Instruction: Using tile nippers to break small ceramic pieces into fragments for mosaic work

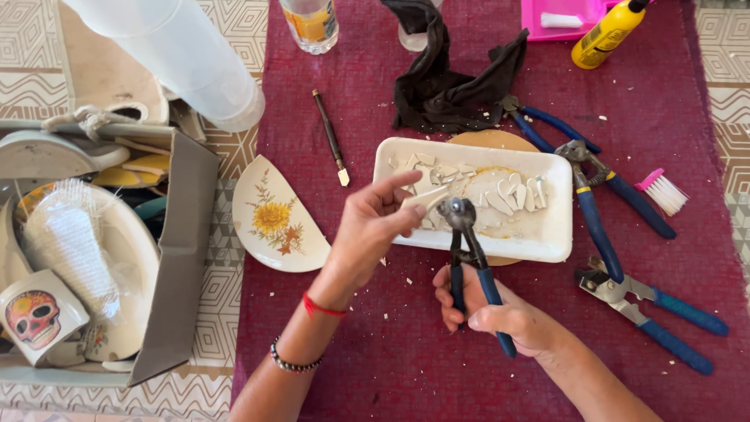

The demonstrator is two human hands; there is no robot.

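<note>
Nippers [473, 266] with blue handles sit in your right hand [500, 316], fingers wrapped round both handles, and the round jaws bite the right end of a small white ceramic shard [424, 198]. Your left hand [375, 223] pinches the other end of that shard between thumb and fingertips, just above the near left corner of the white foam tray [547, 242]. Judgement: the cut is set up but the shard looks whole. Keep the jaws square to the line you want and take only a shallow bite; a deep one is likely to shatter the piece. Hold the shard firmly and well back from the jaws, and squeeze steadily over the tray so the offcut lands among the cut pieces [512, 194] already lying there. Chips are scattered on the red cloth [375, 367]. Half a flowered plate [273, 219] lies to the left, spare blue-handled pliers [598, 215] to the right, both within reach.
</note>
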